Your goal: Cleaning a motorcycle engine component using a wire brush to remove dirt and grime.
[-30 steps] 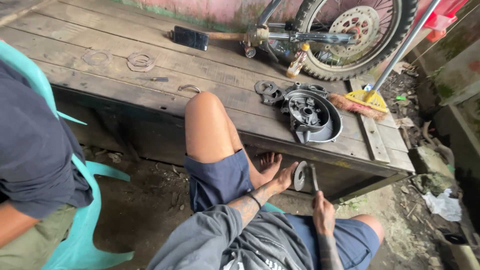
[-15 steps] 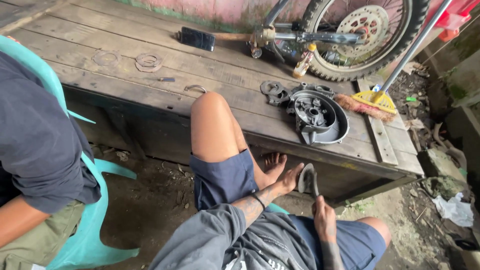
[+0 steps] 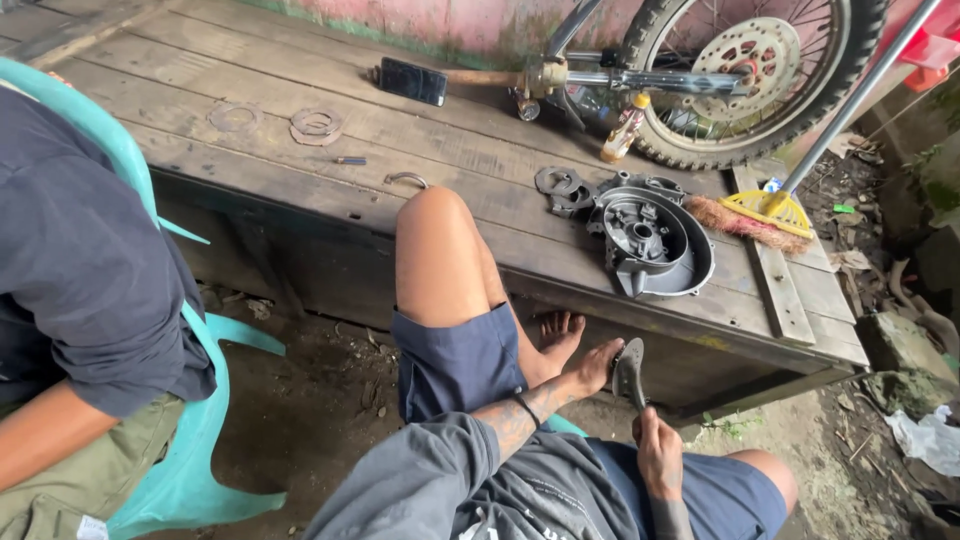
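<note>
While the head view looks down past a raised bare knee, the left hand (image 3: 597, 368) has its fingers closed around the upper end of a small flat grey metal part (image 3: 629, 372), and the right hand (image 3: 658, 452) has its fingers curled shut on a tool handle just below that part. Beyond the fingers, on the wooden desk (image 3: 300, 190): grey engine cover (image 3: 652, 243), loose round plates (image 3: 558, 186), two rings (image 3: 317, 126), black phone (image 3: 411, 81). Right of the cover: yellow brush (image 3: 760, 213). Behind: motorcycle wheel (image 3: 752, 75). Far left of the fingers: another person's sleeve (image 3: 90, 270), teal chair (image 3: 205, 430).
</note>
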